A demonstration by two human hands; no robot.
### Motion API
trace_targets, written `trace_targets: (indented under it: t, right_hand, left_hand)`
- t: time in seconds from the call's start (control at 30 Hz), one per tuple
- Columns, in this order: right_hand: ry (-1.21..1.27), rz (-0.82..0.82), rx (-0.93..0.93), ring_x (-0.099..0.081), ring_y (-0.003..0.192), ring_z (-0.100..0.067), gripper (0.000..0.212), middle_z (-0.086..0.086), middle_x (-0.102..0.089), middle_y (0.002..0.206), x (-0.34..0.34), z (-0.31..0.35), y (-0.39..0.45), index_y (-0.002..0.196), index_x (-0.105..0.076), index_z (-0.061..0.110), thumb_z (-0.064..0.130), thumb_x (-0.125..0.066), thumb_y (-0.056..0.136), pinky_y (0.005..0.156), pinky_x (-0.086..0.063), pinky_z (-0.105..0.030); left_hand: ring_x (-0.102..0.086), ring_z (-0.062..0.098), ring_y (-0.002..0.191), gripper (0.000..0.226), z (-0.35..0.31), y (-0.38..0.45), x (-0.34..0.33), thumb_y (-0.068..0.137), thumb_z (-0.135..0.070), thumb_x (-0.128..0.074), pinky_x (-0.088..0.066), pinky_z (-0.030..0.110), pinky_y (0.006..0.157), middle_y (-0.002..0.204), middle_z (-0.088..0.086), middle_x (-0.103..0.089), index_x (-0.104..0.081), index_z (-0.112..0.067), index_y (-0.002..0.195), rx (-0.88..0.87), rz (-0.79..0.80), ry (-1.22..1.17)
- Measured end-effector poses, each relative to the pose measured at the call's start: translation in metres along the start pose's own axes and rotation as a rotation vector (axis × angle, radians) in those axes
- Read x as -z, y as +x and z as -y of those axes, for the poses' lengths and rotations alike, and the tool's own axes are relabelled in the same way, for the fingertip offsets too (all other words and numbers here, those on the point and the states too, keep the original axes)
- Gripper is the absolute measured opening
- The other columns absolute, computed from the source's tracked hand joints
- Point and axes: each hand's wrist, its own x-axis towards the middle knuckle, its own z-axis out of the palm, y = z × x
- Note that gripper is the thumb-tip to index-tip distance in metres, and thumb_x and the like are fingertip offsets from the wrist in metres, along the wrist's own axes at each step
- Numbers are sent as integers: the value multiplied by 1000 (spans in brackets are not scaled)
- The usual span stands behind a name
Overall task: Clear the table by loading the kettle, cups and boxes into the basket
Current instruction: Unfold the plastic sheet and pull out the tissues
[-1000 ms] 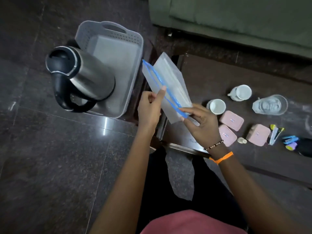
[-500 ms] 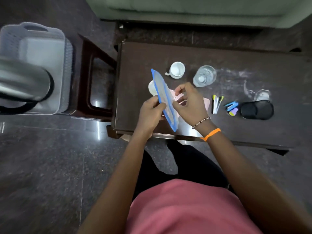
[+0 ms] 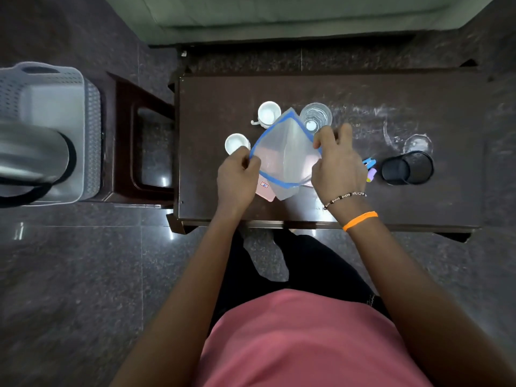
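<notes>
Over the middle of the dark wooden table [image 3: 418, 202], my left hand [image 3: 237, 180] and my right hand [image 3: 336, 166] each pinch one side of a clear plastic pouch with a blue rim [image 3: 284, 155], holding its mouth spread wide. A pink box [image 3: 264, 191] peeks out beneath the pouch; other boxes are hidden. Two white cups [image 3: 268, 114] [image 3: 236, 143] stand just left of the pouch. The steel kettle [image 3: 30, 155] sits in the grey basket [image 3: 55, 88] at the far left.
A clear glass [image 3: 315, 117] stands behind the pouch. A black mesh cup [image 3: 407, 167] lies on its side at the right, with small clips [image 3: 370, 167] beside it. The basket rests on a dark stool [image 3: 139, 135]. A green sofa edge [image 3: 279, 20] lies beyond the table.
The view swung from the basket to the table. The pouch came down over the boxes, and my hands pulled its mouth from nearly closed to wide.
</notes>
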Motion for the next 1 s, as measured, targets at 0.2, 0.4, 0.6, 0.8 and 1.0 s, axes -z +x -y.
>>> trace_targets:
  t: [0.2,0.4,0.6,0.8,1.0]
  right_hand:
    - [300,83,126,-64,92,-31,27,-15,-65,105,7,19,3,100,-66,5,-2,-47,83,83,-50,-38]
    - [928,621,-465,-54,90,-24,23,-9,-53,86,-23,40,24,82,-56,7,-8,-41,89,89,-49,-31]
    - [974,673,-652,-45,76,-16,26,-10,-48,87,-48,44,35,102,-55,7,-4,-35,91,76,-46,-25]
    - [837,719,-629,-45,67,-21,31,-14,-48,77,-66,39,37,68,-45,11,0,-32,93,60,-45,-30]
    - [870,648,-703,-44,106,-22,41,-17,-44,139,-73,22,34,138,-34,3,11,-35,97,104,-38,-36]
  left_hand:
    - [-43,13,77,13,-13,-6,-10,89,-5,-47,-35,19,65,82,4,-45,-51,-2,77,-255,126,2]
    - [-50,19,87,20,-7,-12,-11,94,-11,-47,-40,18,73,95,14,-49,-56,6,89,-265,87,20]
    - [-46,14,84,17,-2,-11,-6,94,-9,-46,-33,4,68,93,5,-45,-55,0,84,-233,-7,52]
    - [-48,14,86,21,1,-12,-11,94,-11,-46,-36,10,70,94,6,-47,-57,6,91,-192,-1,35]
    - [-46,16,83,15,1,-17,-20,93,-7,-48,-33,6,67,84,0,-45,-54,1,81,-187,4,-11]
